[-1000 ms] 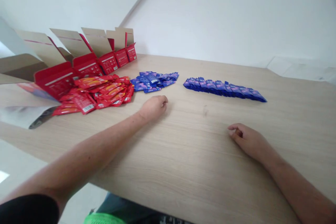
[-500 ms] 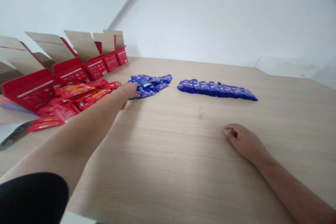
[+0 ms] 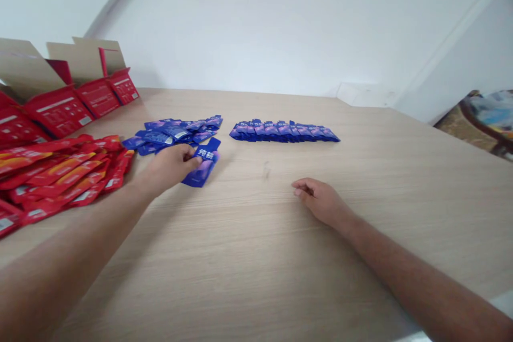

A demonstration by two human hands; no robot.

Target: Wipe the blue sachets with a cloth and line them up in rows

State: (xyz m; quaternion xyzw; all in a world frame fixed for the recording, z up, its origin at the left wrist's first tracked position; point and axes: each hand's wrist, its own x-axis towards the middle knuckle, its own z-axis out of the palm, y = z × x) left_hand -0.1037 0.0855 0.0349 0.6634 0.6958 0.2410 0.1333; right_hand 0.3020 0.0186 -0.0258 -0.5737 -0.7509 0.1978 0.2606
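A single blue-purple sachet (image 3: 203, 166) is pinched in my left hand (image 3: 173, 166), held a little above the table with its printed face up. Behind that hand lies a loose pile of blue sachets (image 3: 160, 133). To the right of the pile, a row of overlapping blue sachets (image 3: 280, 131) runs along the table. My right hand (image 3: 319, 197) rests on the table in front of the row, fingers curled with thumb and fingertips close together and nothing visible in them.
Red sachets (image 3: 60, 171) are heaped at the left on the wooden table (image 3: 248, 256). Open red boxes (image 3: 98, 97) with raised flaps stand behind them. A white object (image 3: 363, 94) sits at the back by the wall. Something patterned (image 3: 481, 117) shows at the far right.
My left hand has drawn back from the blue pile toward me, now with one sachet in it. The view has turned right, while my right hand stays curled on the table.
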